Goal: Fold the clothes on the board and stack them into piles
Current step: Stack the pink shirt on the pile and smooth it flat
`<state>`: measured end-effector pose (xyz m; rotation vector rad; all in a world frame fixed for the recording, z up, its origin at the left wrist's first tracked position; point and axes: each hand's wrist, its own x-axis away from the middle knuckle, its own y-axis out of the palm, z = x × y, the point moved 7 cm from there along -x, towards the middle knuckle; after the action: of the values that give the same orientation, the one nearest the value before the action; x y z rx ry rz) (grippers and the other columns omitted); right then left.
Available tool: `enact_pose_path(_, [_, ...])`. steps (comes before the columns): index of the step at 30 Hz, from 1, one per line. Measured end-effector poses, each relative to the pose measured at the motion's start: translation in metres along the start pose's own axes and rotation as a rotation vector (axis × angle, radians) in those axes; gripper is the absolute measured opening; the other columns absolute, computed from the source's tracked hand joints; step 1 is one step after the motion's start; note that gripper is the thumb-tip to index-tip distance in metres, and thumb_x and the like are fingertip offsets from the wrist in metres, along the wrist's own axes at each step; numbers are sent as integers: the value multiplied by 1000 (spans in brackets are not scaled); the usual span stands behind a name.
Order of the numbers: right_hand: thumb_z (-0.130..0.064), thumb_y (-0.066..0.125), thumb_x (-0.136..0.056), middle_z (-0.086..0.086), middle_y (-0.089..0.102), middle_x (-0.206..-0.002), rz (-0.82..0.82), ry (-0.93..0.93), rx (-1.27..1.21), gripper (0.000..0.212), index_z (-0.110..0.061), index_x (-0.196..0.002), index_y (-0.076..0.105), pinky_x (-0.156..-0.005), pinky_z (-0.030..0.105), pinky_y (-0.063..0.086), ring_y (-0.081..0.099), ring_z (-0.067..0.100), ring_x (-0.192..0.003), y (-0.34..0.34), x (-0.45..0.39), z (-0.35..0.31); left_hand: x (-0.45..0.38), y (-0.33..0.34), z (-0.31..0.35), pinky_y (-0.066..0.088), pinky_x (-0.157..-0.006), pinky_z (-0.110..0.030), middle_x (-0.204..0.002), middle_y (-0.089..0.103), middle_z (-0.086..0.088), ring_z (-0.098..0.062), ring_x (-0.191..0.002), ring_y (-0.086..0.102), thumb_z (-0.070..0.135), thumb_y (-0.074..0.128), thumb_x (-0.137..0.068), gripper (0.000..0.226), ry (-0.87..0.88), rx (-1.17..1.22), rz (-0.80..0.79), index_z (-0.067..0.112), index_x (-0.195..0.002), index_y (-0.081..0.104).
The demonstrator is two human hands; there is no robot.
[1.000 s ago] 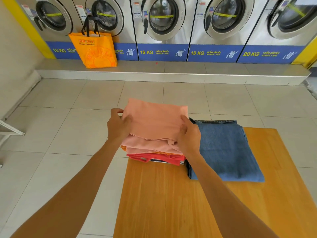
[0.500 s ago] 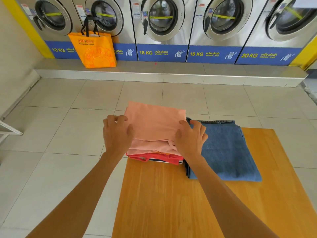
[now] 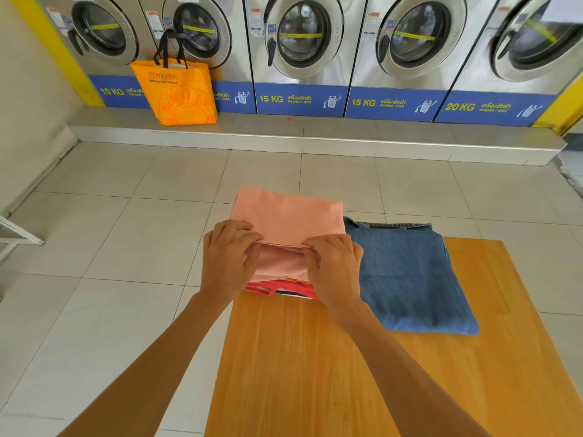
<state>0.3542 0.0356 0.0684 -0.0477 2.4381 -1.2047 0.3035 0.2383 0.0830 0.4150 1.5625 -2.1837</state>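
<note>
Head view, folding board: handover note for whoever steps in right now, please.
Left hand: gripping the near left edge of the folded peach-pink cloth garment.
Right hand: gripping the same garment's near right edge, fingers curled under the fold.
The pink garment tops a pile over a red folded garment, at the far left corner of the orange wooden board.
Folded blue denim jeans lie flat on the board, right beside that pile.
Done: both piles hold folded clothes.
Left: square up and release the pink garment. No unfolded clothes are in view.
</note>
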Motion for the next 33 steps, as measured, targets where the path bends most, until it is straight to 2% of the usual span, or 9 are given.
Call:
enact_pose_path(3, [-20,67,-86,-12,70,-94,11,-65,17,13,-27,-92,76,-91,34,36,54,15,-102,-6,3,-2,6,-10,10,42,-93,-37,-105,68,2,-22,-108,58,22,71,-82,10,86,15,46,19,-89,76])
enact_pose_path(8, [-34,65,-86,-15,65,-99,-170,-93,46,10,-32,-89,74,-91,36,39,54,13,-105,12,18,10,30,21,-7,37,-97,-32,-102,65,8,-18,-107,57,37,66,-78,17,42,-48,-232,24,-87,73])
enact_pose_path(11, [-48,56,-90,-16,67,-103,-137,-77,13,24,-33,-90,75,-92,35,36,52,10,-108,8,5,1,18,15,-5,35,-96,-32,-107,64,6,-17,-109,55,32,62,-79,19,4,-21,-171,23,-94,69])
enact_pose_path(14, [-34,52,-95,-5,69,-118,-94,-85,39,26,-25,-106,74,-94,41,43,57,19,-115,13,-14,-12,-3,15,2,39,-97,-37,-117,66,0,-21,-115,57,27,50,-91,25,-2,-36,-88,19,-104,70])
enact_pose_path(19, [-28,35,-101,11,23,-165,-365,-26,101,54,-13,-153,34,-121,52,18,16,30,-154,70,-33,-28,-37,70,8,28,-119,-48,-152,45,-10,-29,-144,37,37,38,-100,54,84,-131,-400,8,-144,48])
enact_pose_path(24, [-56,17,-101,3,-14,-168,-470,221,262,78,-11,-160,-6,-123,57,-1,-12,27,-155,76,-12,30,-35,107,-56,1,-122,-55,-167,-7,-4,-23,-154,-4,52,5,-101,69,-287,-163,-676,12,-158,-3])
enact_pose_path(28, [-52,23,-103,11,-3,-169,-384,464,168,75,-8,-160,1,-121,59,6,-2,32,-156,61,-23,46,-55,95,-39,-1,-120,-61,-166,-8,-11,-28,-153,-10,39,15,-104,64,-209,-294,-562,7,-157,0])
enact_pose_path(30, [-44,31,-103,13,19,-165,-244,520,67,66,-8,-157,17,-117,57,22,20,33,-151,55,-40,46,-62,90,-8,-3,-120,-59,-166,-8,-11,-29,-153,-12,33,21,-104,60,-115,-249,-457,10,-157,4])
enact_pose_path(33, [-44,37,-101,17,47,-144,-164,666,-5,55,-8,-143,38,-103,53,39,46,38,-128,48,-57,66,-49,110,20,-9,-119,-54,-166,-12,-8,-27,-152,-14,41,20,-104,58,-103,-125,-541,23,-158,8])
